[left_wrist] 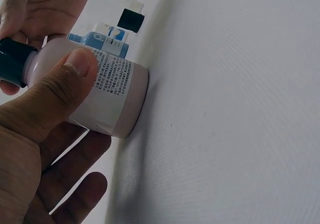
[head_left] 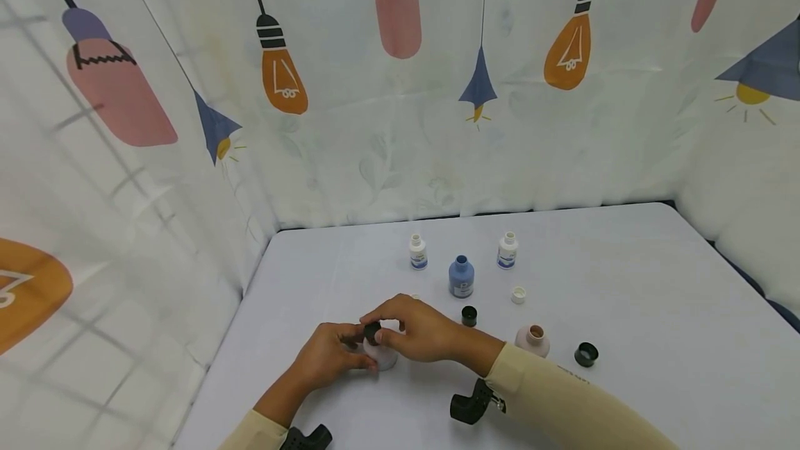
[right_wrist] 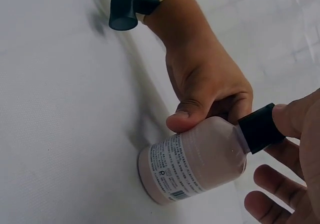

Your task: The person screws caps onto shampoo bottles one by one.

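Observation:
A pale pink bottle (left_wrist: 107, 103) with a printed label stands on the white table. My left hand (head_left: 334, 355) grips its body, the thumb pressed across the front in the left wrist view. On the bottle's neck sits a black cap (right_wrist: 260, 128), and my right hand (head_left: 415, 330) pinches that cap between thumb and fingers. Beyond the right hand is another black cap (head_left: 469, 316). A second pink bottle (head_left: 533, 341), its mouth uncovered, stands by the right forearm, with a larger black cap (head_left: 586, 354) to its right.
Farther back on the table (head_left: 625, 269) stand an uncapped blue bottle (head_left: 461, 278) and two uncapped white bottles, one left (head_left: 418, 253) and one right (head_left: 507, 251). A small white cap (head_left: 518, 295) lies nearer. Printed fabric (head_left: 387, 158) hangs behind the table.

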{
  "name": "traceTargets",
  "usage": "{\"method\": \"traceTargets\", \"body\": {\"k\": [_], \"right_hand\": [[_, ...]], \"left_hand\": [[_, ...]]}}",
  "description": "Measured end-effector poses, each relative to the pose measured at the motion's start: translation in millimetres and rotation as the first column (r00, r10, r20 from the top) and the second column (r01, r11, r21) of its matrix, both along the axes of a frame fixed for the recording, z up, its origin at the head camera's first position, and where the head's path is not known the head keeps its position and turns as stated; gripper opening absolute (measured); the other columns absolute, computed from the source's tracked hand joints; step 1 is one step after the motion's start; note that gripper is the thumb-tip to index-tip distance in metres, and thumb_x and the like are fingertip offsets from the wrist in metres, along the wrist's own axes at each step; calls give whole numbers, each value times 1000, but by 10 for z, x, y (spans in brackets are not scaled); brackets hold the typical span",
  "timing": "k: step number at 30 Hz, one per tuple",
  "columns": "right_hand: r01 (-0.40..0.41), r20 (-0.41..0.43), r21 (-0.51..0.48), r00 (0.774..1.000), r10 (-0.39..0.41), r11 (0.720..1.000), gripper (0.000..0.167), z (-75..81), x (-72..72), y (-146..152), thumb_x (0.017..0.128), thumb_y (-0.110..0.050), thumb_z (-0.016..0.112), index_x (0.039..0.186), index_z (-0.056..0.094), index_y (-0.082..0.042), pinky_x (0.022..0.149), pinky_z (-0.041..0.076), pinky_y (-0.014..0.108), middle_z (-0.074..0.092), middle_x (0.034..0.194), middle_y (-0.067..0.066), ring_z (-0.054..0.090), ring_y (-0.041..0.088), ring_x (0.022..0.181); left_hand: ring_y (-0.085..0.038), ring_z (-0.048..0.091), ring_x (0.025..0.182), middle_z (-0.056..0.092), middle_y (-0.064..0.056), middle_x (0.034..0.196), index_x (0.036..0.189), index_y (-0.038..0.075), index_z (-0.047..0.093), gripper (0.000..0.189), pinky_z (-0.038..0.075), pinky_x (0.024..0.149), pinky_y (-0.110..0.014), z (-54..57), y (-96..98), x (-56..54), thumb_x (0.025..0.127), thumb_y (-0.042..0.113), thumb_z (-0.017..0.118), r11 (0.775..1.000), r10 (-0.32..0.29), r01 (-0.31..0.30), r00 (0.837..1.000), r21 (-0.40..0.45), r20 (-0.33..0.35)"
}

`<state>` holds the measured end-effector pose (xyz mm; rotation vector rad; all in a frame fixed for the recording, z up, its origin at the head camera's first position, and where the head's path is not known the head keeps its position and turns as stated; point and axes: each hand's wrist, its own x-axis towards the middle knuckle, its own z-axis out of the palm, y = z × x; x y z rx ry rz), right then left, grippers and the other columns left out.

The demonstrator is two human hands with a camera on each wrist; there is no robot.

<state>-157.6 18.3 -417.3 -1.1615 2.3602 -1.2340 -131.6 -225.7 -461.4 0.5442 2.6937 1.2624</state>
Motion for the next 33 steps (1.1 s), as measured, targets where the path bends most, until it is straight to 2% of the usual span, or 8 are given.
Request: {"method": "traceTargets", "body": {"k": [6, 11, 14, 17, 21, 24, 27, 33], "right_hand": [[69, -16, 35, 998, -68, 997, 28, -18, 2, -19, 100, -31, 70, 127, 69, -25, 88, 48, 27, 62, 119, -18, 57, 11, 112], [125, 10, 65, 992, -126, 990, 29, -31, 5, -42, 95, -37, 75, 122, 67, -27, 87, 48, 27, 59, 110, -18, 56, 11, 107], [122, 8, 63, 992, -122, 991, 38, -33, 3, -37, 95, -39, 76, 128, 66, -24, 89, 49, 28, 59, 114, -17, 56, 12, 111], [82, -12, 43, 997, -82, 996, 46, -32, 8, -26, 97, -37, 73, 139, 61, -20, 91, 49, 28, 60, 126, -15, 55, 11, 117], [25, -44, 32, 999, -23, 999, 42, -24, 23, -10, 102, -31, 66, 143, 60, -22, 88, 50, 25, 59, 134, -13, 55, 12, 119], [17, -65, 42, 998, -14, 999, 36, -20, 23, -10, 104, -29, 64, 139, 64, -23, 86, 49, 23, 60, 131, -15, 56, 11, 116], [42, -76, 59, 996, -38, 997, 32, -28, 16, -23, 103, -32, 65, 134, 66, -25, 86, 48, 24, 62, 126, -17, 56, 8, 113], [102, -66, 75, 993, -97, 992, 30, -37, 11, -44, 99, -37, 70, 127, 69, -25, 88, 48, 26, 62, 115, -18, 57, 9, 109]], "left_hand": [[-13, 68, 97, 75, 14, 108, 115, 23, 80, 49, 55, 81, -31, -2, -5, -6, 71, 38, 94, 1000, -2, 2, 1000, -7, 7], [-11, 68, 94, 75, 16, 108, 115, 23, 80, 50, 55, 80, -31, 13, 0, -9, 70, 38, 94, 1000, -4, 4, 1000, -22, -16], [-11, 68, 94, 75, 17, 107, 115, 25, 80, 48, 55, 80, -32, 25, 7, -7, 71, 36, 94, 1000, -9, 9, 1000, -22, -11], [-12, 68, 94, 75, 18, 106, 114, 28, 80, 46, 55, 81, -32, 31, 8, -1, 71, 35, 94, 1000, -10, 10, 1000, -29, -8], [-14, 69, 95, 75, 15, 106, 113, 25, 80, 46, 56, 81, -34, 32, 5, 9, 71, 35, 94, 999, -2, 1, 1000, -34, -16], [-17, 69, 97, 76, 11, 108, 113, 22, 80, 47, 56, 81, -34, 38, 3, 14, 71, 37, 94, 999, 9, -9, 1000, -31, -12], [-18, 69, 97, 76, 10, 109, 113, 22, 80, 47, 56, 81, -33, 45, 4, 10, 71, 39, 93, 999, 10, -10, 1000, -34, -9], [-14, 69, 96, 75, 15, 111, 115, 26, 79, 49, 56, 81, -32, 32, -1, -10, 71, 43, 92, 999, -18, 16, 999, -41, -29]]}}
